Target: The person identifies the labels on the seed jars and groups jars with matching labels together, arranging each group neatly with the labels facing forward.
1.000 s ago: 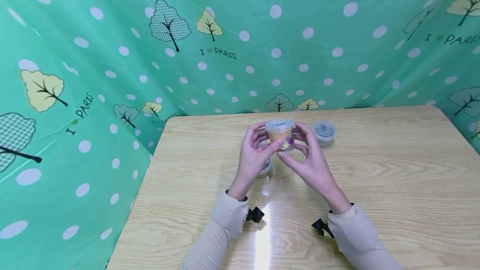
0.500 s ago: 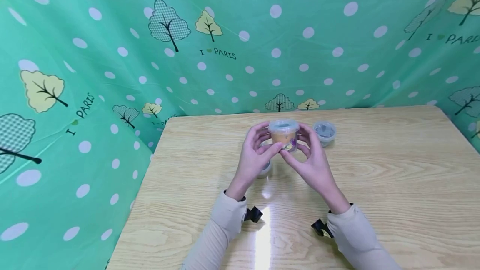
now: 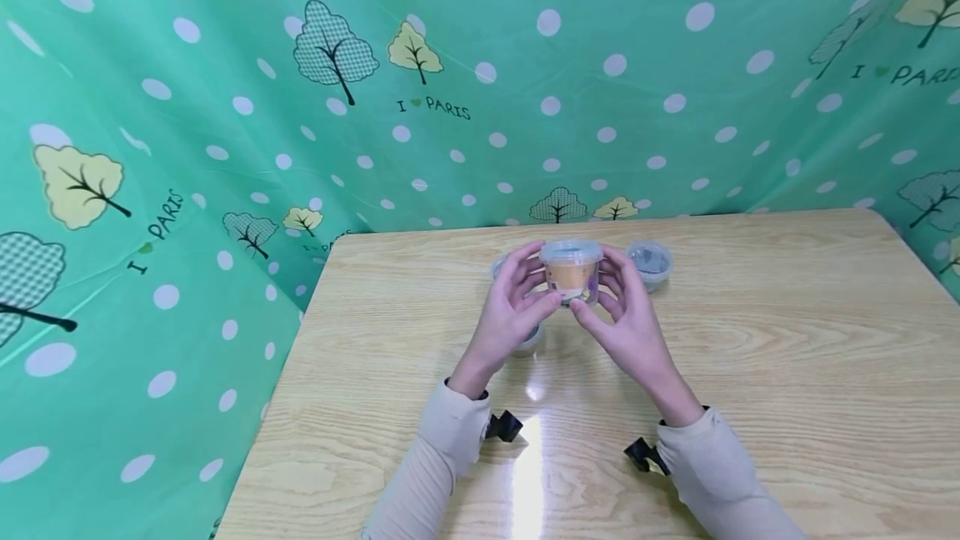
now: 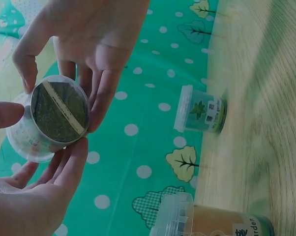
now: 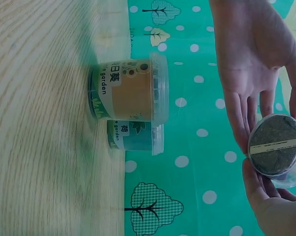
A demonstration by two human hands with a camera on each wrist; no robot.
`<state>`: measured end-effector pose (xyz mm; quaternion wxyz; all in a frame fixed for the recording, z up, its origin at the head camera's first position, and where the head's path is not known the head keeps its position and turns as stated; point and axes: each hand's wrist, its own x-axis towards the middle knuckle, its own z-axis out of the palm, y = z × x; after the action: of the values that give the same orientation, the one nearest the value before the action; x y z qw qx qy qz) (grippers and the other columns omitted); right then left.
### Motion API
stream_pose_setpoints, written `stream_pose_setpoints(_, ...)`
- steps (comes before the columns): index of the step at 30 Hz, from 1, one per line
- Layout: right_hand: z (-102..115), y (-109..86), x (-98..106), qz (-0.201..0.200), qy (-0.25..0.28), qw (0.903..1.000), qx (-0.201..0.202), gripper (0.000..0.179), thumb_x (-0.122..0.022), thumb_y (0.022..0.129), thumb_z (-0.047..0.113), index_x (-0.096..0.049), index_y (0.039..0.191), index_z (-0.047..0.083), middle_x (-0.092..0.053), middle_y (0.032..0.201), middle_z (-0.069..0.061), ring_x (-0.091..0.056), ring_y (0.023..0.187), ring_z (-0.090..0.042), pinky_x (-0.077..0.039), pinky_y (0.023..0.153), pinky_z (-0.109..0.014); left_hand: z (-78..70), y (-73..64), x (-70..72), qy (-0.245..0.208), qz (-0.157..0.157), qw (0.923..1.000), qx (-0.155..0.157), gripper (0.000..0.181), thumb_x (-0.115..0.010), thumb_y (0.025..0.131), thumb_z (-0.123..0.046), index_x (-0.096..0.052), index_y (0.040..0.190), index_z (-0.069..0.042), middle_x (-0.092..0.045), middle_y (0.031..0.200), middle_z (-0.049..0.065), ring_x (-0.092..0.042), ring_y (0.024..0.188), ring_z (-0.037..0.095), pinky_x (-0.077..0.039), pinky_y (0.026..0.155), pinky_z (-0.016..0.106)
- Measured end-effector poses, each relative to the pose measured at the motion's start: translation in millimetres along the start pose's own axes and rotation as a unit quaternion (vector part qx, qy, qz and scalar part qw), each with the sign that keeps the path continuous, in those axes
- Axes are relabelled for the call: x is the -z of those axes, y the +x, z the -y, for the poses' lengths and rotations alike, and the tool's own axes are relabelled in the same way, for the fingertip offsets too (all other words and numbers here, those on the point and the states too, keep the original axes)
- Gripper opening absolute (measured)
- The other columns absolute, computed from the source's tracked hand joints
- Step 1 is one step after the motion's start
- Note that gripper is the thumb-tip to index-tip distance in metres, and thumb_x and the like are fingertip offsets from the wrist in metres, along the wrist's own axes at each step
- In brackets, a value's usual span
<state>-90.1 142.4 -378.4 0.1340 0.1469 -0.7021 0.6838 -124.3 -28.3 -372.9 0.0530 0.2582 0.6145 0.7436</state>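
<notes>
Both my hands hold a small clear plastic tub with a translucent lid and an orange band, raised over the table. My left hand grips its left side and my right hand its right side, thumbs in front and fingers around behind. From below, the left wrist view shows the tub's base, dark inside with a pale strip across it. The right wrist view shows the same base. One lidded tub stands partly hidden by my left hand; the edge of another shows behind it.
A lidded tub stands at the back, right of my hands. Wrist views show a tub with a green label and an orange tub with sunflower print on the wooden table. A green dotted cloth hangs behind.
The held tub has shifted slightly right and turned between my hands, bringing a pale part of its print to the front. My thumbs have moved apart. The tub edge behind my left hand now shows.
</notes>
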Motion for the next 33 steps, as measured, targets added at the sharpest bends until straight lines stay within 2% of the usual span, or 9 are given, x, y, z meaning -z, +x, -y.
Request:
stream_pose_setpoints(6,1,-0.2,0,0.004,0.0,1.0,-0.001,0.071,-0.066,0.08,-0.006,-0.028,0.139,0.004,-0.043,0.123,-0.015,-0.046,0.113,-0.022,-0.043,0.097,-0.024,-2.6,-0.8,-1.1,-0.004,0.004,1.0,0.008,0.065,-0.061,0.084,0.004,-0.029,0.14,-0.005,-0.045,0.13,0.022,-0.047,0.116,0.035,-0.043,0.097,0.041)
stream_pose_setpoints(14,1,-0.8,1,0.022,0.0,0.9997,-0.009,0.071,-0.065,0.082,-0.002,-0.024,0.14,0.005,-0.04,0.129,-0.014,-0.043,0.117,-0.023,-0.041,0.098,-0.023,-2.8,-2.4,1.9,-0.006,0.007,0.9999,0.005,0.064,-0.06,0.085,0.003,-0.029,0.141,-0.006,-0.046,0.13,0.019,-0.047,0.116,0.032,-0.042,0.098,0.044)
stream_pose_setpoints(18,3,-0.6,5,0.018,0.005,0.9998,-0.002,0.072,-0.065,0.082,-0.001,-0.023,0.141,0.005,-0.035,0.133,-0.013,-0.041,0.119,-0.024,-0.042,0.097,-0.024,-6.0,-2.7,-0.2,-0.006,0.0,1.0,0.001,0.064,-0.059,0.084,0.006,-0.03,0.14,-0.006,-0.046,0.13,0.019,-0.047,0.116,0.033,-0.042,0.098,0.045)
stream_pose_setpoints(26,5,1.5,11,-0.008,0.017,0.9998,0.006,0.066,-0.065,0.082,-0.003,-0.029,0.138,0.003,-0.038,0.128,-0.014,-0.046,0.113,-0.024,-0.046,0.091,-0.023,-23.4,-9.2,-11.7,0.044,-0.005,0.999,-0.005,0.064,-0.062,0.082,0.008,-0.029,0.138,0.002,-0.046,0.128,0.02,-0.047,0.114,0.036,-0.045,0.093,0.046)
stream_pose_setpoints(33,4,3.9,12,-0.002,0.01,0.9999,0.002,0.062,-0.067,0.081,-0.002,-0.035,0.134,0.001,-0.041,0.128,-0.012,-0.05,0.11,-0.025,-0.049,0.089,-0.025,-24.7,-9.1,-12.6,0.051,-0.01,0.9987,-0.006,0.064,-0.063,0.082,0.008,-0.031,0.137,0.002,-0.045,0.129,0.018,-0.047,0.115,0.035,-0.045,0.094,0.046)
